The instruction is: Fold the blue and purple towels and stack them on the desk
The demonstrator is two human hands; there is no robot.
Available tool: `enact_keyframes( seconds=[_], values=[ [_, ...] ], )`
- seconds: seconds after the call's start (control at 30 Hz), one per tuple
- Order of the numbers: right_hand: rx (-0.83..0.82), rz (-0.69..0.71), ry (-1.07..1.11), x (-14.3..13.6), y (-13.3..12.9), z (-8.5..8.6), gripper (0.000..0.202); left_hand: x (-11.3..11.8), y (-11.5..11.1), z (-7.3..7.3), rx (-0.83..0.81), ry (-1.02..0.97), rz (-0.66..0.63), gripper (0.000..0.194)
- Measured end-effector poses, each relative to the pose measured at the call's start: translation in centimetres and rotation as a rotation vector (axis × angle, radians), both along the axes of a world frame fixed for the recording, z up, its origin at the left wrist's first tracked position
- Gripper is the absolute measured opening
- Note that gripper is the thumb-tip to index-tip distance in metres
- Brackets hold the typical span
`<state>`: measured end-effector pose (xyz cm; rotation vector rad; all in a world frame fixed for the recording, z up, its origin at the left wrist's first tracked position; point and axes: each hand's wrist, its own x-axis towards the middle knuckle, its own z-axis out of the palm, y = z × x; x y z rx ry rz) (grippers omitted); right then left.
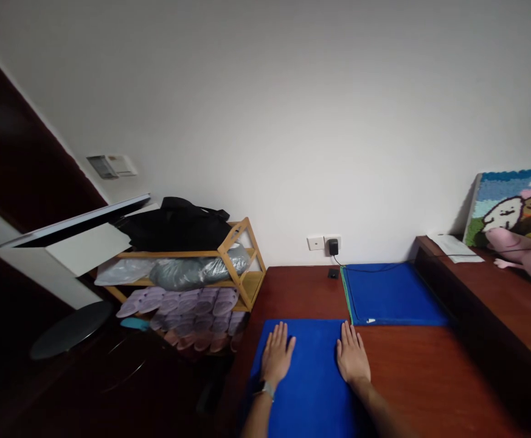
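A flat blue cloth (pixel 313 377) lies on the reddish-brown wooden table (pixel 429 377), its lower end cut off by the picture. My left hand (pixel 277 357) rests palm down on its far left part, fingers stretched out, a watch (pixel 264 388) on the wrist. On the far right edge of the cloth lies my right hand (pixel 352 356), also flat with fingers extended. Beyond it, a second blue cloth (pixel 395 295), looking folded, with a green edge on its left and a small white tag, lies near the wall.
A black plug (pixel 333 247) sits in the wall socket, its cable crossing the second cloth. To the left stands a wooden rack (pixel 242 267) with a black bag (pixel 178 225) and several slippers. At right, a raised surface holds a pink plush toy (pixel 530 258), papers (pixel 454 248) and a picture (pixel 511 207).
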<state>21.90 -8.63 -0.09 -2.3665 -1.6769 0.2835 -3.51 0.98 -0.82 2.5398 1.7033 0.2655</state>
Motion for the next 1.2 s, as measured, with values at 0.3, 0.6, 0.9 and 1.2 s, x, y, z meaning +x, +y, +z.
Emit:
enact_keyframes(
  seconds=[0.3,0.6,0.9,1.2],
  values=[
    [-0.002,0.003,-0.001,0.1,-0.1,-0.4,0.066,-8.7,2.4,-0.6,-0.027,-0.081,0.104,0.070],
    [-0.015,-0.004,-0.016,0.2,0.2,-0.5,0.065,-15.0,-5.0,-4.4,-0.032,-0.380,0.177,0.067],
    [-0.046,0.015,0.026,-0.1,-0.9,1.7,0.066,-13.2,-7.4,-0.8,-0.061,-0.361,0.160,0.063],
    [-0.055,0.026,0.008,-1.9,-4.8,0.7,0.067,-14.3,-6.5,-1.5,-0.083,-0.458,0.237,0.066]
  ],
)
